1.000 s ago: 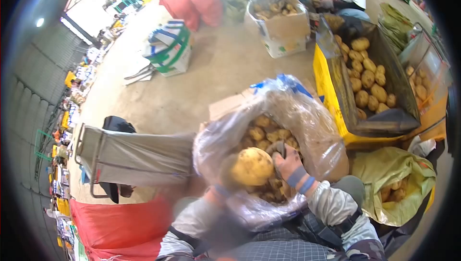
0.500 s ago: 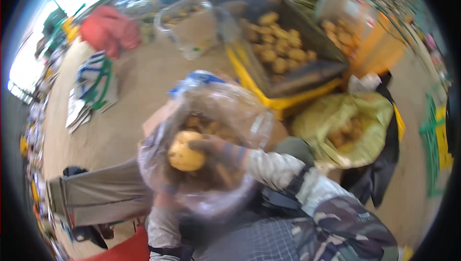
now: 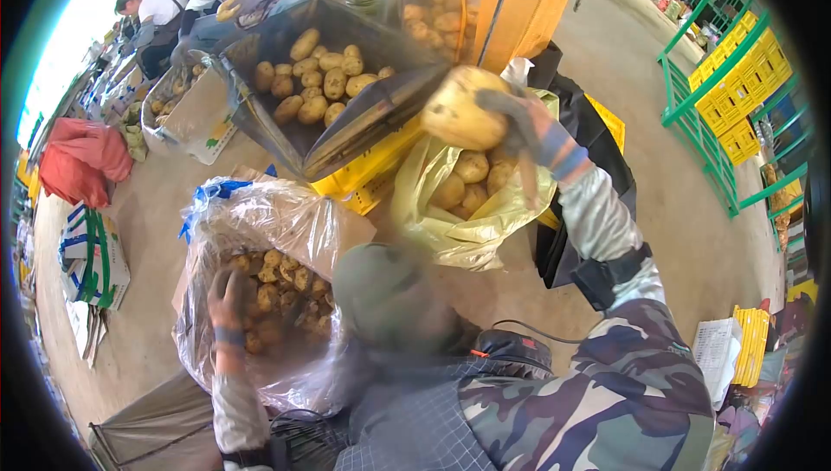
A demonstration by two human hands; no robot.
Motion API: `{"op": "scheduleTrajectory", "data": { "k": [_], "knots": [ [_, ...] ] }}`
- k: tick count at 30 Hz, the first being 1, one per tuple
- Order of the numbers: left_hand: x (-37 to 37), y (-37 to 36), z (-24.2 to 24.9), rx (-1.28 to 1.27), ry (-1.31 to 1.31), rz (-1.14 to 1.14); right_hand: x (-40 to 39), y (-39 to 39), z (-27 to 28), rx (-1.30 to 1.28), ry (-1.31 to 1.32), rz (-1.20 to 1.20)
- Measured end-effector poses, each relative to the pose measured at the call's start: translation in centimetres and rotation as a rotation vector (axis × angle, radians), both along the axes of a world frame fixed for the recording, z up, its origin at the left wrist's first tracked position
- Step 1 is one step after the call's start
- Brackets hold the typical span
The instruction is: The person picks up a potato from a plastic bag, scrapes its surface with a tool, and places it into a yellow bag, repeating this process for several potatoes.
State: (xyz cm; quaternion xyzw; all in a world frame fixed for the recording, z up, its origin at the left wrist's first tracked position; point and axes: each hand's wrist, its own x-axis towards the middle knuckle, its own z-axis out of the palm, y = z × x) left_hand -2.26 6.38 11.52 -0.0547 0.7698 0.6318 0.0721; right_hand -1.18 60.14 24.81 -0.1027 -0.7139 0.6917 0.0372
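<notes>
I see the floor (image 3: 143, 332) running open on the left, and a clear strip of it on the right between the black cloth (image 3: 602, 177) and the green rack (image 3: 718, 69). The crate (image 3: 372, 168), yellow with a dark liner, stands ahead and holds potatoes; two people sit or bend beyond its far left side. Nearer and to the left is the box (image 3: 251, 216), its clear plastic liner folded out over the edges, with more potatoes (image 3: 294, 279) inside. The sack (image 3: 441, 241) sits to the right of the box, just beside the crate, its mouth open around a few pale potatoes. Between box and sack a grey rounded shape (image 3: 385, 293) is blurred, and it narrows the room there.

My right hand (image 3: 519, 120) is closed on the big potato (image 3: 463, 107), gripping it from the right. In view the potato overlaps the sack's far rim, close to the crate's near right corner; I can't tell how high it is above them. My left hand (image 3: 228, 298) is inside the box, by its left edge, fingers among the potatoes; I can't tell whether it grips one.
</notes>
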Motion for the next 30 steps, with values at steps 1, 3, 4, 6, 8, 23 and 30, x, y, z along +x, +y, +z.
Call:
{"op": "scheduleTrajectory", "data": {
  "k": [1,3,4,6,8,23,30],
  "knots": [
    [-1.4,4.8,1.9,-0.011,0.05,-0.033,1.2,1.8,0.1,-0.001,-0.193,-0.089],
    [-4.9,12.7,2.7,-0.047,0.129,-0.217,2.1,5.6,-3.2,0.024,-0.281,-0.163],
    [-6.4,17.3,3.6,-0.134,0.171,-0.389,2.3,7.0,-5.0,0.039,-0.324,-0.201],
    [-7.8,26.5,4.5,-0.309,0.254,-0.566,3.0,8.1,-6.5,-0.115,-0.366,-0.196],
    [-7.5,34.7,2.6,-0.669,0.631,-0.438,3.0,9.1,-9.5,-0.241,-0.355,-0.193],
    [-15.5,34.3,0.0,-0.5,0.321,-0.468,-7.2,9.1,-16.0,0.172,-0.309,0.064],
    [-14.4,28.2,0.3,-0.204,0.483,-0.588,-4.1,-0.9,-2.9,0.087,0.005,0.376]
  ]
}}
